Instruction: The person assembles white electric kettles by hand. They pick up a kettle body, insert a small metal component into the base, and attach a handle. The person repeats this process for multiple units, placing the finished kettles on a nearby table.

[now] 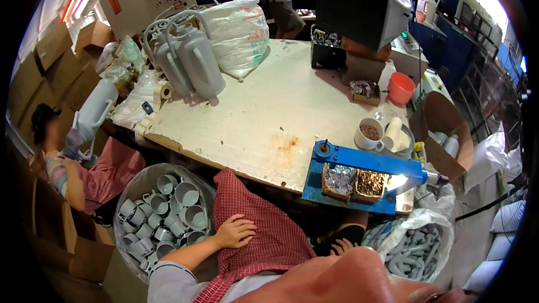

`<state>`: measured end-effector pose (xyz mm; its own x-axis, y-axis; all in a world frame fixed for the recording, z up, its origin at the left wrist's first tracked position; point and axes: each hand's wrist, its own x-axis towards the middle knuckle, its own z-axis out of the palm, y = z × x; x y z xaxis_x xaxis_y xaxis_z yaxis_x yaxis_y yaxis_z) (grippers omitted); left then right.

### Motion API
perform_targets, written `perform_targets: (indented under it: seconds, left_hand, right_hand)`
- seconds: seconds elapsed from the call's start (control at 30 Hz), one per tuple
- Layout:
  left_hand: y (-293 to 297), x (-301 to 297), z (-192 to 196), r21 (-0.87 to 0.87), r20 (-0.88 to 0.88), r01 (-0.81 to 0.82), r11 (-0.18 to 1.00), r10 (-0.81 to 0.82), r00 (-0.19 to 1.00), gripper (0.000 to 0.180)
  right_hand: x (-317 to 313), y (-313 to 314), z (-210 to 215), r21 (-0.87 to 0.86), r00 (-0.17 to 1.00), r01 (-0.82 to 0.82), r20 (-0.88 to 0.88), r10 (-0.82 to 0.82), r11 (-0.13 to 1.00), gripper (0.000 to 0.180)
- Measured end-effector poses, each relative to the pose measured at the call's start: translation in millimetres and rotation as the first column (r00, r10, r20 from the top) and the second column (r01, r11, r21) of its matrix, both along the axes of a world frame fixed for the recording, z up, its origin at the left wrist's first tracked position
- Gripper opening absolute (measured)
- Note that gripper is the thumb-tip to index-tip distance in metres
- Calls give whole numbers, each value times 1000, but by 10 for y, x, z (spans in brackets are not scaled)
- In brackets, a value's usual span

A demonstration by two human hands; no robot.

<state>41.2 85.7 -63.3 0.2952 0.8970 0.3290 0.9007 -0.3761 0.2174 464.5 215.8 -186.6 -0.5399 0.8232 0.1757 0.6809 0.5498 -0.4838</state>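
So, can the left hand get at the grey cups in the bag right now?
Probably yes. The left hand rests open on the red checked cloth over the lap, right beside the clear bag of grey cups. The bag's mouth is open upward and nothing lies between hand and cups.

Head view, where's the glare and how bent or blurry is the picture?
Head view: glare burns out the top right corner and a patch on the blue press; table edges bow toward the dark round rim; the forearm along the bottom edge is blurred, the left hand sharp.
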Motion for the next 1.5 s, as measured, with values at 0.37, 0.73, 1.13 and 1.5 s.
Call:
perform_targets:
  seconds: [0.37, 0.73, 1.13, 1.5]
  left_hand:
    - [39, 97, -67, -25, 23, -8, 1000, 8, 1000, 15]
    - [56, 73, -35, -9, 31, -12, 1000, 13, 999, 14]
    - [72, -1, 8, -21, 62, 42, 999, -40, 997, 12]
    - [2871, -1262, 1816, 62, 803, -431, 900, 212, 558, 39]
  right_hand:
    - [-197, 1309, 1883, 195, 907, 138, -419, -45, 971, 20]
    - [-400, 2033, 1781, 63, 965, 233, 106, -239, 970, 21]
    - [-424, 2075, 1683, 121, 993, 117, 12, -119, 986, 9]
    - [-752, 1757, 2077, 51, 853, -6, -522, 32, 999, 11]
